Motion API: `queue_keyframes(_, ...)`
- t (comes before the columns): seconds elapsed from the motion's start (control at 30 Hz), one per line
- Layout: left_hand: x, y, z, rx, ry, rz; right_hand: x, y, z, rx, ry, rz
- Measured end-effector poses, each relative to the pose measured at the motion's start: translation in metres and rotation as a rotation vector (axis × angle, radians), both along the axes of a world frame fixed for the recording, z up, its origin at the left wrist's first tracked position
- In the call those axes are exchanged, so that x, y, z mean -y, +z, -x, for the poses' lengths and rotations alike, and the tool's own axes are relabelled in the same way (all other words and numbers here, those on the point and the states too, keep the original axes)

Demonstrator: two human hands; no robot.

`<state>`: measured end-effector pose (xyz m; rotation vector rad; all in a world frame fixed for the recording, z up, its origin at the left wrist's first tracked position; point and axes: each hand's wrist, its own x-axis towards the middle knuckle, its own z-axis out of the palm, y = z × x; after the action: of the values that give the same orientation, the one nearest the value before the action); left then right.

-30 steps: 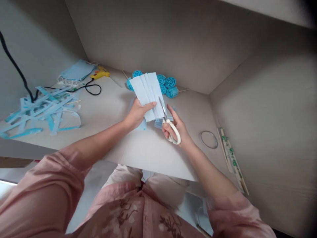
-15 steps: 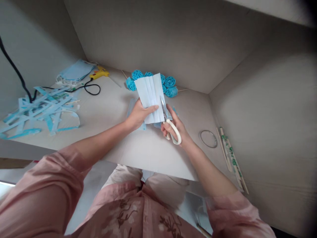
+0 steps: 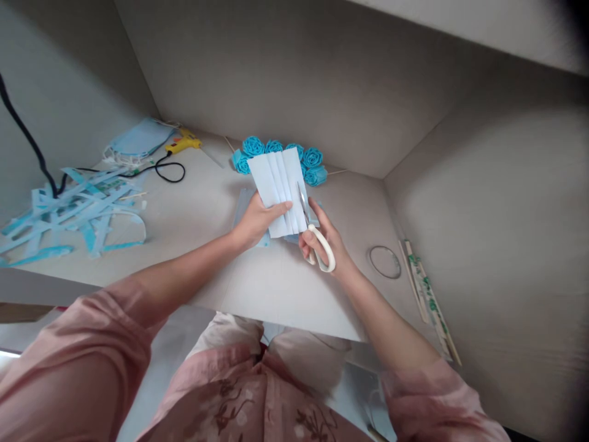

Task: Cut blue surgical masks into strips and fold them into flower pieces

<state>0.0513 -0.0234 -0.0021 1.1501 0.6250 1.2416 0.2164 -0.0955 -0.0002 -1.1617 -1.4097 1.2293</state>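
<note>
My left hand [image 3: 257, 221] grips a pleated pale face mask sheet [image 3: 276, 184], thumb on top and the other fingers beneath. It is held up over the table, with its ear loops not visible. In my right hand [image 3: 326, 236] is a pair of white-handled scissors [image 3: 326, 252], the fingers through the handles and the index finger stretched out. The scissor blades lie along the right edge of the mask sheet. Behind it are several blue paper-like roses [image 3: 313, 157] on thin sticks. Blue pieces [image 3: 243, 205] lie on the table under my hands, partly hidden.
At the left lies a pile of cut blue strips [image 3: 87, 212]. Behind it are a stack of face masks [image 3: 140, 138] and a yellow glue gun [image 3: 184, 141] with a black cord. A wire coil [image 3: 384, 262] and wrapped sticks [image 3: 432, 301] lie at the right, beside the side wall.
The whole view has shifted slightly. My hands, the mask sheet and the scissors keep nearly the same positions relative to one another.
</note>
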Motion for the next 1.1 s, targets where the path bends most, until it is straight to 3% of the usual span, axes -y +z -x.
queue_keyframes(0.73, 0.0009, 0.0033, -0.0001, 0.057, 0.022, 0.034, 0.0028, 0.0043, 0.0041, -0.014, -0.061, 0.017)
queue_keyframes(1.1, -0.0042, 0.0029, 0.003, 0.053, 0.071, 0.034, 0.0015, -0.0007, 0.003, 0.026, 0.033, 0.055)
